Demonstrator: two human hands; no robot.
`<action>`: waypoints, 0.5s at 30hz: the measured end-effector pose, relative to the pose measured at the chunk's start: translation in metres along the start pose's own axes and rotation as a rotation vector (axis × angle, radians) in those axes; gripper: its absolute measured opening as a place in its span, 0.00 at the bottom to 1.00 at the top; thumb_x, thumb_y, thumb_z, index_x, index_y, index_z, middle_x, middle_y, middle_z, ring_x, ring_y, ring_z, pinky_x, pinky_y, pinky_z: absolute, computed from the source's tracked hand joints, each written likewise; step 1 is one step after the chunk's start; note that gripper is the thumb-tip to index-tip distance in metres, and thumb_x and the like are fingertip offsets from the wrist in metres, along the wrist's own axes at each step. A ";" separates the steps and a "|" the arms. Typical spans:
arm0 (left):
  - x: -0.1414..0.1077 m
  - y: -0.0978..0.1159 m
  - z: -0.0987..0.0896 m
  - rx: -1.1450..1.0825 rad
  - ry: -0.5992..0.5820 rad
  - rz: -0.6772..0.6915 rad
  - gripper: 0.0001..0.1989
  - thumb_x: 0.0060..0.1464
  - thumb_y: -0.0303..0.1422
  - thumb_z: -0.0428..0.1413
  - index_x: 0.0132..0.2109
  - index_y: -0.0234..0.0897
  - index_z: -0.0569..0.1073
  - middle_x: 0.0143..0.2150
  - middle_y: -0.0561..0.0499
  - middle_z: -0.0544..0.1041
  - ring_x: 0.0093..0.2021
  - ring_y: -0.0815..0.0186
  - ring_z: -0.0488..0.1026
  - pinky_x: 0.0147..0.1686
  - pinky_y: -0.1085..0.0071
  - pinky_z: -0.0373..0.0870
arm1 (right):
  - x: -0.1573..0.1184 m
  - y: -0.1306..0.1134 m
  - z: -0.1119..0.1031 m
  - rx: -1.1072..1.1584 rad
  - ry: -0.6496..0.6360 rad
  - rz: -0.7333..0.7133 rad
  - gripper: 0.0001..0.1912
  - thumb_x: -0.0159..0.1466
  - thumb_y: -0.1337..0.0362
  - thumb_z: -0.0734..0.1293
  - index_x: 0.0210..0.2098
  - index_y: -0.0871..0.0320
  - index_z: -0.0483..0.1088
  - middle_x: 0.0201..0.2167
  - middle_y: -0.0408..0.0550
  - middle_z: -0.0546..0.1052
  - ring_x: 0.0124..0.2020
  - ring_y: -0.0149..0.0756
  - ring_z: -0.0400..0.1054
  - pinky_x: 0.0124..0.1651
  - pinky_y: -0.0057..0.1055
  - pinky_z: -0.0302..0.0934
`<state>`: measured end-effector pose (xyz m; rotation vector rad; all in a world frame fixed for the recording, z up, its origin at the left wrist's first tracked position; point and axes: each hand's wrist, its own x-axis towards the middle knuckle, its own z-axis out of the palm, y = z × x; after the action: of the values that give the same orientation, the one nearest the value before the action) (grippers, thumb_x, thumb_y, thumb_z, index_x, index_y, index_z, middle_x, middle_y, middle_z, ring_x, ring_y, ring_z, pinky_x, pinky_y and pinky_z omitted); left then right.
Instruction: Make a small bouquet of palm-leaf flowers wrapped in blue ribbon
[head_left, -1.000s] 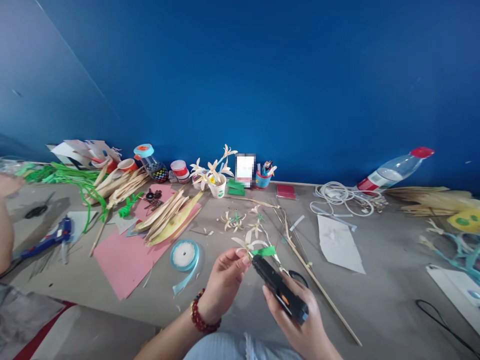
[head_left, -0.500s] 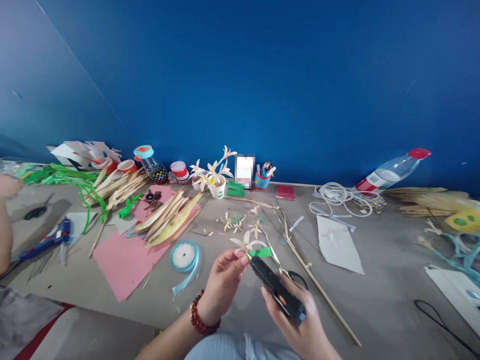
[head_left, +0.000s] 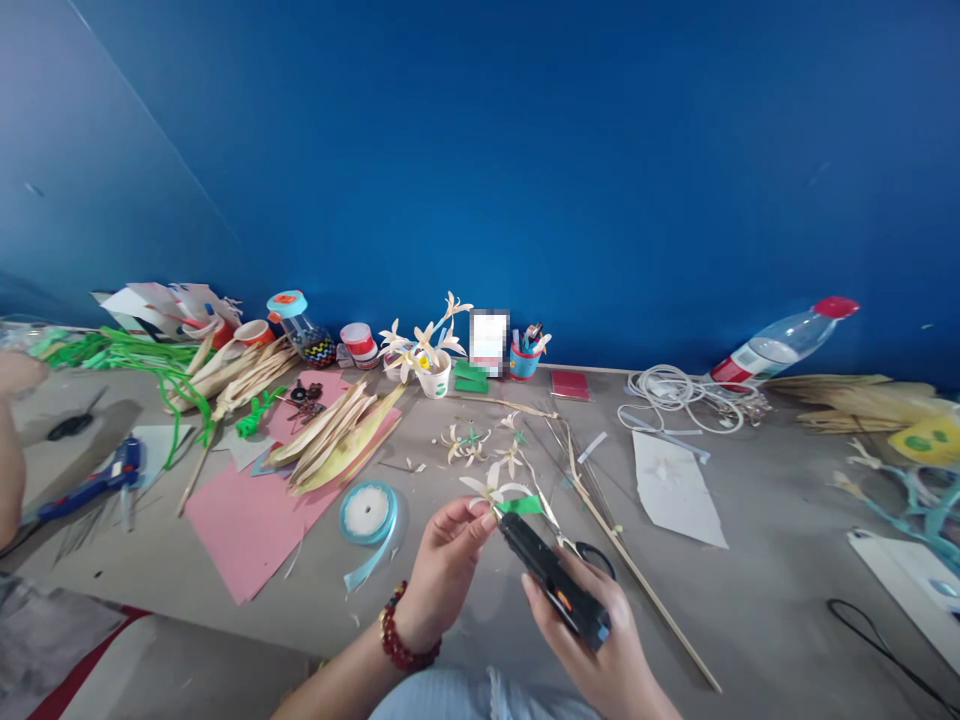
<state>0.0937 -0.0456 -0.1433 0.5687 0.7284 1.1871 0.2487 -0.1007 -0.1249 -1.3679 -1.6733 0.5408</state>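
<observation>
Near the table's front edge my left hand (head_left: pixel 450 560) is closed, pinching a pale flower (head_left: pixel 491 486) between thumb and fingers. My right hand (head_left: pixel 592 620) is wrapped round a black glue gun (head_left: pixel 551 575), whose tip touches or nearly touches the flower's base. A green strip (head_left: pixel 523 504) shows just behind the tool's front end. Scissors with black handles (head_left: pixel 596 558) lie partly hidden beyond my right hand. Several small flowers (head_left: pixel 469 442) rest on the grey table farther back.
A ribbon roll (head_left: pixel 368 512) and pink paper (head_left: pixel 244 525) lie left. Behind are a flower cup (head_left: pixel 435 378) and pen cup (head_left: pixel 525 360). A long stick (head_left: pixel 660 610), white paper (head_left: pixel 675 490) and tilted bottle (head_left: pixel 784 345) are right. Another person's arm (head_left: pixel 11 430) shows far left.
</observation>
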 end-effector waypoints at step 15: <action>0.001 0.001 -0.001 0.002 -0.004 -0.005 0.07 0.48 0.34 0.68 0.31 0.36 0.80 0.29 0.52 0.76 0.32 0.69 0.69 0.40 0.72 0.64 | -0.001 0.003 -0.002 -0.011 -0.120 0.012 0.12 0.65 0.66 0.63 0.25 0.54 0.60 0.18 0.39 0.67 0.17 0.30 0.63 0.24 0.26 0.58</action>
<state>0.0930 -0.0449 -0.1433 0.5704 0.7273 1.1808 0.2519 -0.1008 -0.1268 -1.3778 -1.7676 0.6326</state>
